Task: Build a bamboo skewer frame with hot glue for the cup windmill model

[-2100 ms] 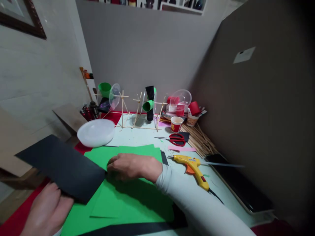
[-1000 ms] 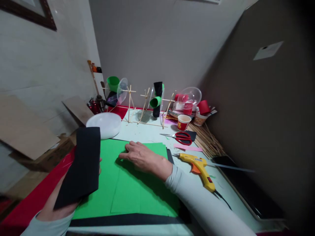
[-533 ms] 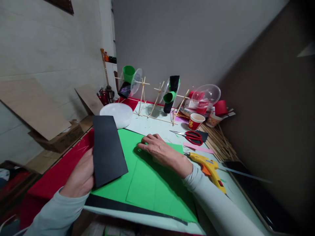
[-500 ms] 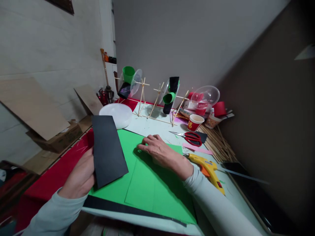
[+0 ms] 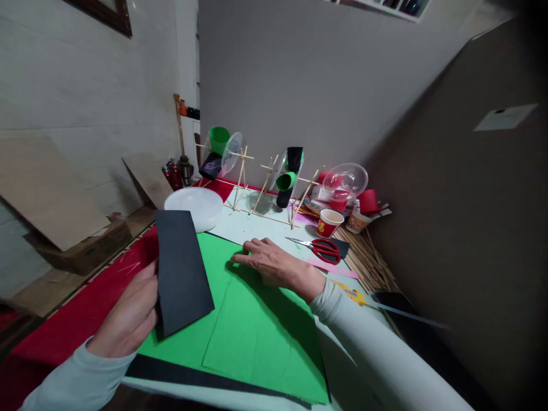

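Observation:
My left hand (image 5: 128,317) grips a long black sheet of card (image 5: 180,268) by its near left edge, holding it tilted above the green paper sheets (image 5: 252,337) that lie on the table. My right hand (image 5: 274,264) lies flat on the far part of the green paper, fingers stretched out and pointing left, with nothing in it. A black strip (image 5: 180,374) shows under the green paper at the near edge.
A white bowl (image 5: 194,206) sits beyond the black card. Stick frames with green and black cups (image 5: 282,182) stand at the back. Red scissors (image 5: 323,248), a red paper cup (image 5: 329,222), clear bowls (image 5: 345,180) and a bundle of sticks (image 5: 363,257) lie to the right. A dark board (image 5: 471,228) walls off the right side.
My left hand swung the black card from lying crosswise at the left to standing lengthwise over the green paper. My right hand slid a little farther up the green sheet. The camera view shifted.

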`<action>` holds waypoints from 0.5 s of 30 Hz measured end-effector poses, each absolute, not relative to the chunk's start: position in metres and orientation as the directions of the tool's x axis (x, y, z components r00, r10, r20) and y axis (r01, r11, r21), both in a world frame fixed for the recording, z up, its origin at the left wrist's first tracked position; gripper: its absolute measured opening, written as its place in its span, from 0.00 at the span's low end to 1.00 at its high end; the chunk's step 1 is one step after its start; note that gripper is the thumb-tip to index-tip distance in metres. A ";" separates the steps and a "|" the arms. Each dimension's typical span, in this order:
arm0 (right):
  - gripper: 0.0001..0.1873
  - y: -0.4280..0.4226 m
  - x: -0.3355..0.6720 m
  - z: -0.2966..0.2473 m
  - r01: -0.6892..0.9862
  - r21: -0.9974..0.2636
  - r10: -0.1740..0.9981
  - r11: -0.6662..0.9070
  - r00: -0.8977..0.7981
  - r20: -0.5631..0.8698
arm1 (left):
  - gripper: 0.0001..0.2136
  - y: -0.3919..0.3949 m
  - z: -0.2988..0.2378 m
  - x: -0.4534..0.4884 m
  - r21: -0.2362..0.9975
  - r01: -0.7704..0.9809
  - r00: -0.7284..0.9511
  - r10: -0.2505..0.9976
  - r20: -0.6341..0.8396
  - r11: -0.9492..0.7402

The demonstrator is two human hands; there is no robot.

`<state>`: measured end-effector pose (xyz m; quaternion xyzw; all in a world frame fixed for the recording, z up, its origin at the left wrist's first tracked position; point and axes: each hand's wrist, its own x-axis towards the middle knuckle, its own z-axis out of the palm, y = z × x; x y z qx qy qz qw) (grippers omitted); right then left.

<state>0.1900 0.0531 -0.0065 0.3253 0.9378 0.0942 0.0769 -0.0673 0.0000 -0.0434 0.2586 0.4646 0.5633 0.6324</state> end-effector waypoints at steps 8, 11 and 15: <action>0.22 0.068 0.182 -0.011 0.550 0.260 0.590 0.794 -0.800 -0.108 | 0.39 -0.001 -0.035 -0.062 0.841 -0.492 -0.059 0.955 -0.291 0.226; 0.29 0.063 0.189 -0.011 0.556 0.256 0.596 0.790 -0.794 -0.115 | 0.37 0.000 -0.037 -0.063 0.836 -0.500 -0.058 0.955 -0.292 0.225; 0.30 0.062 0.186 -0.009 0.559 0.227 0.596 0.797 -0.790 -0.146 | 0.32 0.002 -0.038 -0.063 0.847 -0.483 -0.081 0.952 -0.296 0.222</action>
